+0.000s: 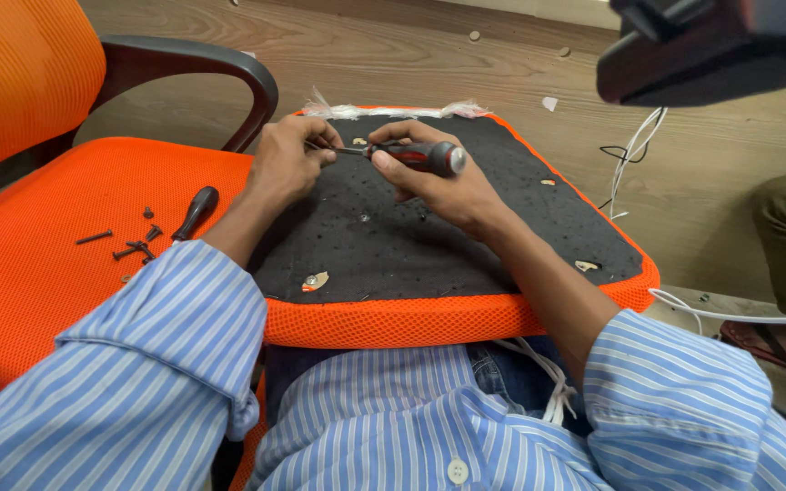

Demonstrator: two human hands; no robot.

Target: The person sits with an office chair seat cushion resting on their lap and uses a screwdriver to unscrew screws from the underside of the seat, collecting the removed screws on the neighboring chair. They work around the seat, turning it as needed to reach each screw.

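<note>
Head view, right hand (448, 186) wrapped around red-black screwdriver (420, 157), left hand (286, 164) pinching its tip, over black underside of orange seat pad (429, 318) on lap, loose screws (129, 244) on orange chair (38, 227) left, wooden floor (502, 64) beyond.

One head-worn camera looks steeply down and forward, close above the hands (366, 168), with the floor (502, 64) beyond them.

Seat panel (466, 264) lies on lap; chair (38, 236) with screws (134, 247) stands left.
</note>
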